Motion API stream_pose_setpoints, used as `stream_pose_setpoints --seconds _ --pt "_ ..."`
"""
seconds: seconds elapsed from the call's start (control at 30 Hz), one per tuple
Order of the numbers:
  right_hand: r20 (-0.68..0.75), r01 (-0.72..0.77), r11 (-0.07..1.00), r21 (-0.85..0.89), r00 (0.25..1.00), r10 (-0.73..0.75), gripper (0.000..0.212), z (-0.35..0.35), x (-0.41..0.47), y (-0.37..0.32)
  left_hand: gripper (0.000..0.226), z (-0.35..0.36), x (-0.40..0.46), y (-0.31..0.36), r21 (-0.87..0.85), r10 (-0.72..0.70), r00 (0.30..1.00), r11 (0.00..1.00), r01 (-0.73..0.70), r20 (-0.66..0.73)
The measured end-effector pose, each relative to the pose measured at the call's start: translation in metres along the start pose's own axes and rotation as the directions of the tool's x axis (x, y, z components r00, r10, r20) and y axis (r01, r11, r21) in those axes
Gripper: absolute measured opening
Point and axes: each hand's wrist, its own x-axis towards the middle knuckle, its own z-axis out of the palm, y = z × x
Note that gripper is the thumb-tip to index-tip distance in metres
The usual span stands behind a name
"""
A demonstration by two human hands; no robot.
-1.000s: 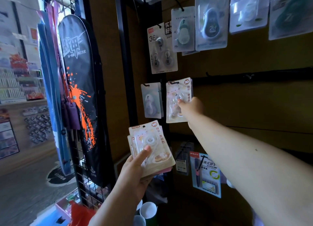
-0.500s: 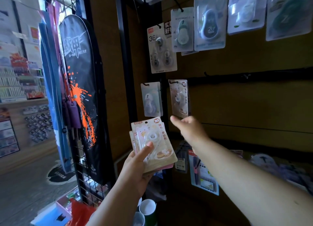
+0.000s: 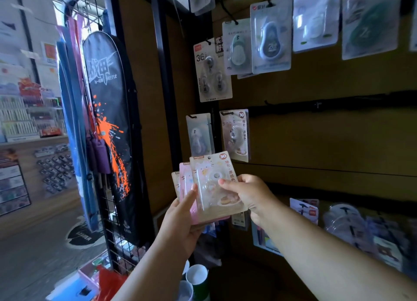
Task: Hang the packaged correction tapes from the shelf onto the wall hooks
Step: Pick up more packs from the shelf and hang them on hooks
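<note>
Glossy plastic-fronted correction tape packs, matt wooden wall panel, black metal grid rack

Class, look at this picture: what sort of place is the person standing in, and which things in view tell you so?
Most likely a stationery shop. Packaged correction tapes hang on hooks along a brown display wall, the left hand holds a fan of matching packs, and stocked shelves stand in the background.

You have a fanned stack of pastel carded correction tapes, upright and tilted slightly, just below the matching pack already hanging flat on the brown wall panel
</note>
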Motion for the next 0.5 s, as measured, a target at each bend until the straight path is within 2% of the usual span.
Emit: stream_pose_setpoints --seconds 0.13,0.27,0.5 --pt "-0.017 0.006 0.998 0.061 1.0 -0.005 0.022 -0.006 0.001 0.0 0.041 -0.001 0.001 -0.001 -0.047 -0.02 0.999 0.999 0.018 -0.047" --pt "-0.095 0.119 0.983 0.14 0.99 -0.106 0.014 -0.01 0.004 -0.01 0.038 -0.002 0.0 -0.001 -0.043 -0.019 0.997 0.999 0.016 -0.076" --pt "-0.227 0.333 0.942 0.052 0.922 -0.313 0.025 -0.008 0.036 -0.049 0.038 -0.002 -0.002 0.0 -0.005 0.008 0.995 1.0 -0.008 -0.098"
